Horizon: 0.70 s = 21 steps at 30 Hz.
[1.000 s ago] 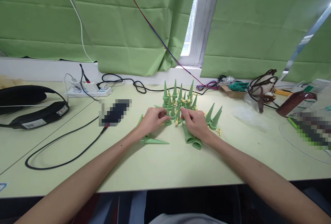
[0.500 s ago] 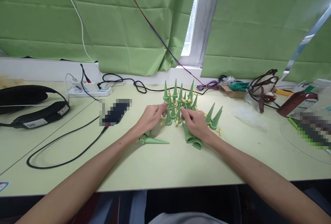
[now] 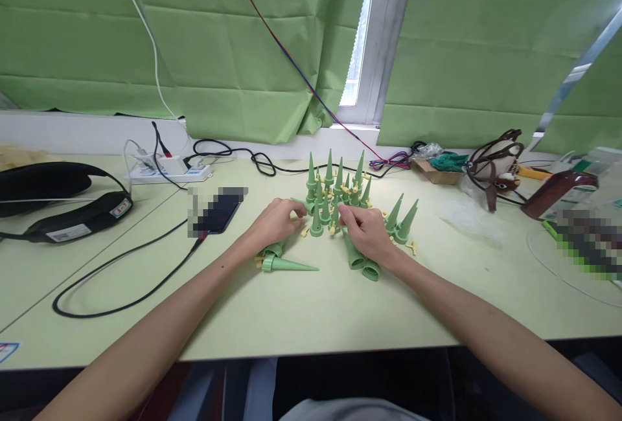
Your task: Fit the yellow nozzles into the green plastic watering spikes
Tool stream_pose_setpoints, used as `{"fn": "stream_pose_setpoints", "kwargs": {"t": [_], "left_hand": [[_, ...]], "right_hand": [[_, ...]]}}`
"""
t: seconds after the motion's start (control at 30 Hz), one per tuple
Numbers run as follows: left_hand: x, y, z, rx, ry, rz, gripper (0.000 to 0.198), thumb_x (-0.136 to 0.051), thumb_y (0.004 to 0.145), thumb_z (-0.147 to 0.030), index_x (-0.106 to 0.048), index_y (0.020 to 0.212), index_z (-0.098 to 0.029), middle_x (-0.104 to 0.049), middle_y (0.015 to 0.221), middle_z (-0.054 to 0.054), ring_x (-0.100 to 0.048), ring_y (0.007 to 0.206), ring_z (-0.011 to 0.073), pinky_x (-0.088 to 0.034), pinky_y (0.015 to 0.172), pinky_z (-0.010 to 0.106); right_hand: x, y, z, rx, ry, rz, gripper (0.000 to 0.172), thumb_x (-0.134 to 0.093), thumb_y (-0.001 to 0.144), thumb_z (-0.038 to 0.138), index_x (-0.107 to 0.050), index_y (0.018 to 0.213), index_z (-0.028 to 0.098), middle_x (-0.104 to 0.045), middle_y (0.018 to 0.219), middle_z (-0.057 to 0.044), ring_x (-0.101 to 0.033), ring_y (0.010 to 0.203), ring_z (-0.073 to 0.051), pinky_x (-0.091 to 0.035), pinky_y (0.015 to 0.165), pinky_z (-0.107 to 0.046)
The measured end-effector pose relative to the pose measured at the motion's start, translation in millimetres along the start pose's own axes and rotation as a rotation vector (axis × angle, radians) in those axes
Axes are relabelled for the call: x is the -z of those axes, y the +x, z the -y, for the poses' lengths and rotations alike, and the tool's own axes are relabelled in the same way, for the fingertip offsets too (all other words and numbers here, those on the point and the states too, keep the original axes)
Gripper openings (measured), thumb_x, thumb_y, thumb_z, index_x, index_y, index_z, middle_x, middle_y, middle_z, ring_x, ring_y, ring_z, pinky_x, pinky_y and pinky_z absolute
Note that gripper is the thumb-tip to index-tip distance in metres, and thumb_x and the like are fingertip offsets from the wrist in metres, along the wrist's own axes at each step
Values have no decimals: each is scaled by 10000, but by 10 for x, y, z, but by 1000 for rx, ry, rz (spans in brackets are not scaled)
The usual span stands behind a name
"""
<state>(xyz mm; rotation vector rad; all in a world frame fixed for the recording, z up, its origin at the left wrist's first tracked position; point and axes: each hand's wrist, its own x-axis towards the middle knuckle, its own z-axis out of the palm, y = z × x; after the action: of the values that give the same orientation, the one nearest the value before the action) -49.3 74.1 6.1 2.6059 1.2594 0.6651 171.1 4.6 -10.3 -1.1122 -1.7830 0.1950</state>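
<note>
Several green plant watering spikes (image 3: 316, 220) with small yellow valves stand point up in a tight cluster between my hands. My left hand (image 3: 280, 220) is at the cluster's left side, its fingers bent with a gap between them and nothing visible held. A green spike lies on its side just behind those fingertips. My right hand (image 3: 364, 227) is closed at the cluster's right front, thumb against the fingers, beside a spike with a yellow valve (image 3: 333, 230); what it pinches is hidden. Below my left wrist lies another green spike (image 3: 291, 265). Green hollow pieces (image 3: 371, 271) lie under my right hand.
Two upright spikes (image 3: 403, 223) and a loose yellow valve (image 3: 413, 247) are right of my right hand. A phone (image 3: 218, 212) on a black cable lies left. A power strip (image 3: 168, 171), a brown bottle (image 3: 558, 194) and plastic wrap (image 3: 469, 220) are farther off.
My left hand has drawn back to the left from the cluster, its fingers loosened, and a spike lying there now shows. My right hand has stayed nearly still.
</note>
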Motion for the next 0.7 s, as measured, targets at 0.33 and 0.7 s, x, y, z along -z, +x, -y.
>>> {"fn": "stream_pose_setpoints", "kwargs": {"t": [0.33,0.7], "left_hand": [[-29,-3,24,-26,2,66,157,-573,792,-225,-724,834,-220,-744,845,37,-661,755,209,-426,640,275],[-3,-7,-66,-28,13,138,192,-526,842,-240,-706,894,-196,-736,866,40,-653,771,197,-435,657,274]], "right_hand": [[2,-2,5,1,11,9,545,-368,1008,447,-549,572,175,-412,460,32,-358,429,-93,-307,513,-259],[-2,-3,-6,21,10,13,521,-387,1010,407,-544,576,166,-416,462,36,-356,424,-80,-293,501,-245]]}}
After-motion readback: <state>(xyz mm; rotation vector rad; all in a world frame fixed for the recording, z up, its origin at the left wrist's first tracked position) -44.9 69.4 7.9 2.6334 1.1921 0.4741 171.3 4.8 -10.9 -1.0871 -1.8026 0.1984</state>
